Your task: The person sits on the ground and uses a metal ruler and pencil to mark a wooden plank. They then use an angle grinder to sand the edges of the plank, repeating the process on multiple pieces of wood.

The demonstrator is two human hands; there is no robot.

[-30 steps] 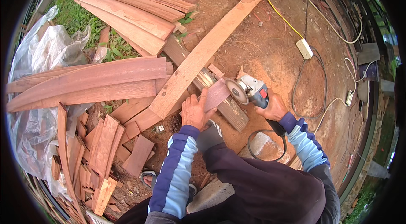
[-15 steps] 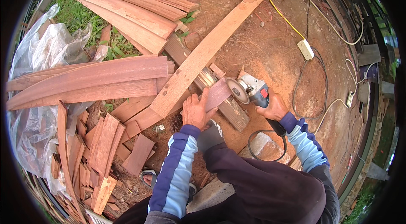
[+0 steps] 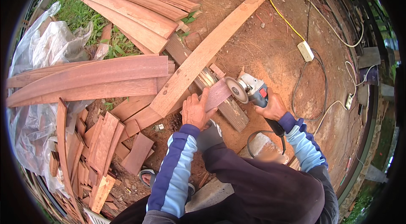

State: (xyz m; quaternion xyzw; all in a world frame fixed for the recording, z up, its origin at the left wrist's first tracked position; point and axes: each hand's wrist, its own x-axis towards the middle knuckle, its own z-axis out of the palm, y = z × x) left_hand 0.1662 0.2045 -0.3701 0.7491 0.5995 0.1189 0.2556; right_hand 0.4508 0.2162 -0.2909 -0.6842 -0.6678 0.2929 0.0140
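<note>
My right hand is wrapped round the body of a grey and blue angle grinder with a red switch. Its round disc meets the right end of a short reddish wood piece. My left hand presses that piece from its left end, fingers along its upper edge and thumb below. Underneath lies a thick wooden beam, across which the piece rests. A long plank slants just beyond my left hand.
Curved boards are stacked at the far left, with more boards below them. Short offcuts pile up at the near left beside plastic sheeting. A white socket block with cords lies at right. A concrete block sits near my knee.
Both hands, the grinder and the wood piece hold almost the same place. The view has shifted very slightly.
</note>
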